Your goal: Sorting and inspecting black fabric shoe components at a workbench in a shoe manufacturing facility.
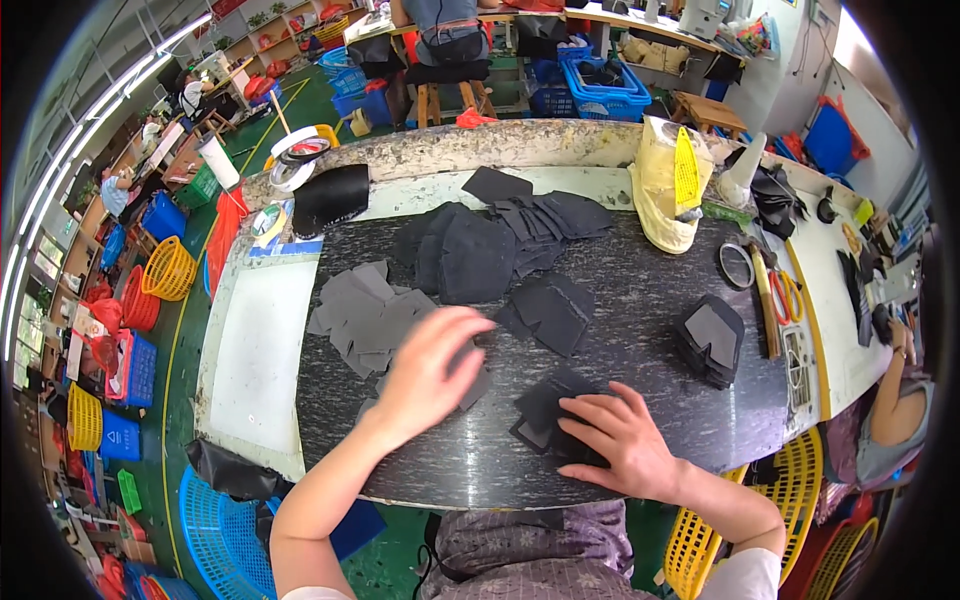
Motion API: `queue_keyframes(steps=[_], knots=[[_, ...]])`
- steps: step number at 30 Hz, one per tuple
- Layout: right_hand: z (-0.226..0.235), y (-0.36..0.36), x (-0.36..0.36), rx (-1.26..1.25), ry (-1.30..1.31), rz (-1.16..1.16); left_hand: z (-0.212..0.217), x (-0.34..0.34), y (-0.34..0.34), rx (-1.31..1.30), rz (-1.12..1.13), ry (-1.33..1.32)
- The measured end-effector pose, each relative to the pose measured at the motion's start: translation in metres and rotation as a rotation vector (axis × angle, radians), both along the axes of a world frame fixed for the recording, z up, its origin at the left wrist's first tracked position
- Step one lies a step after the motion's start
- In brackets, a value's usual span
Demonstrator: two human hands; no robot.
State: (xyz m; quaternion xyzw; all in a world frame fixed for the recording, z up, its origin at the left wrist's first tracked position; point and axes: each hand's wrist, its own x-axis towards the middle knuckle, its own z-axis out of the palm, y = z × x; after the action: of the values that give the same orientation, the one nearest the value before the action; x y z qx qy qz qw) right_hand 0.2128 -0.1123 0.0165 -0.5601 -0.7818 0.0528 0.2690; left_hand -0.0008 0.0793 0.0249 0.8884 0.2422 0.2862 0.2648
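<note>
My left hand (pixel 425 375) hovers over the near edge of a spread pile of grey cut pieces (pixel 372 312), thumb and fingers apart, slightly blurred. Part of a grey piece shows beside its wrist. My right hand (pixel 622 440) lies with fingers spread on a black cut piece (pixel 548 402) near the table's front edge; a grey corner peeks out beneath. Beyond the hands are a small stack of black pieces (pixel 553 312) and a larger heap of black pieces (pixel 478 255). At right sits a neat stack of black pieces (pixel 712 340) with a grey one on top.
Along the right side lie a tape roll (pixel 737 266), a hammer (pixel 765 300) and orange-handled scissors (pixel 786 297). A yellowish container (pixel 668 205) stands at the back right. Left is a white board (pixel 258 350). Baskets, blue (pixel 215 530) and yellow (pixel 700 535), flank me below; a person works at far right.
</note>
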Motion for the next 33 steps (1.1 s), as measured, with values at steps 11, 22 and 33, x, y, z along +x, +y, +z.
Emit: queue_keyframes(steps=[11,22,33], knots=[[-0.033,0.143,-0.042,0.162,0.038,0.048,-0.025,-0.059,0.021,0.309,-0.057,0.191],[0.005,0.097,-0.036,-0.265,1.158,0.069,-0.018,-0.053,0.018,0.574,-0.105,0.295],[0.015,0.060,-0.008,0.252,0.594,0.152,0.001,0.005,-0.046,-1.540,-0.602,-0.246]])
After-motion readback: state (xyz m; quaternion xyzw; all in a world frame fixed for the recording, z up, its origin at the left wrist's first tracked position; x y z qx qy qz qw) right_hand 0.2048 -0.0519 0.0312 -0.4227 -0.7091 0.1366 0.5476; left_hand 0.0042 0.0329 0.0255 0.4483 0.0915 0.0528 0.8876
